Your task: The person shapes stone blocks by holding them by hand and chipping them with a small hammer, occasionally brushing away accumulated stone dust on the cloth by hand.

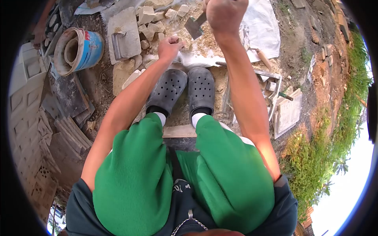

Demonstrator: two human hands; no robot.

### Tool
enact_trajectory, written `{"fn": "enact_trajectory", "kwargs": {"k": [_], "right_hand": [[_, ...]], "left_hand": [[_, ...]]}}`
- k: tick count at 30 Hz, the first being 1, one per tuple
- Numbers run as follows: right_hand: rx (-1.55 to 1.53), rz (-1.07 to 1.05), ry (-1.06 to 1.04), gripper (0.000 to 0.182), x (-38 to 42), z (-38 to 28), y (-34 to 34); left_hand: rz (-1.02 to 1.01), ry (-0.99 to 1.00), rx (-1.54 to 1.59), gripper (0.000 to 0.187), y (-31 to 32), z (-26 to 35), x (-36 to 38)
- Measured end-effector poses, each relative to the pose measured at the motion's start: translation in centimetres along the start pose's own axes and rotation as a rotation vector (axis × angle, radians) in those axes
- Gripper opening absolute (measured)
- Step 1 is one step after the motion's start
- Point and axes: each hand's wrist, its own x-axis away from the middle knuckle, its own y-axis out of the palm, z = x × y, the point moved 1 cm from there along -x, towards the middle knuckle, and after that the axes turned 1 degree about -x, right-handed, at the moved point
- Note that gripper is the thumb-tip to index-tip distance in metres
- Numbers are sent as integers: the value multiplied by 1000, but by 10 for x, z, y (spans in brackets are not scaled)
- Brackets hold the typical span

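My right hand [226, 15] is raised at the top of the head view, its fist wrapped around a tool with a flat, square metal head [194, 27]. Most of the tool's handle is hidden in the fist. Lower and to the left, my left hand [170, 47] has its fingers pinched together above the chip-covered ground. What it holds, if anything, is too small to name. Cream-coloured stone chunks [146, 15] lie just beyond the left hand. Yellowish chips [206, 41] are scattered below the tool's head.
A blue bucket [89, 51] stands left, near a flat stone slab [125, 29]. On the right are a white sack [264, 27], a wooden-handled tool [263, 59], a metal frame [277, 88] and a pale tile [287, 114]. Another person's hand [39, 34] shows at far left.
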Motion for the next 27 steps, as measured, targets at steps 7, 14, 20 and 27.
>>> {"fn": "enact_trajectory", "kwargs": {"k": [7,14,20,27], "right_hand": [[208,53,-173,28,11,69,-2],[47,-30,-19,32,3,-34,5],[263,335,-343,34,29,83,1],[137,-5,35,37,4,12,-6]], "left_hand": [[4,-3,53,47,3,-5,-14],[-2,20,2,48,-1,3,4],[-23,-16,7,47,1,-6,1],[-13,25,28,46,2,-5,-3]]}}
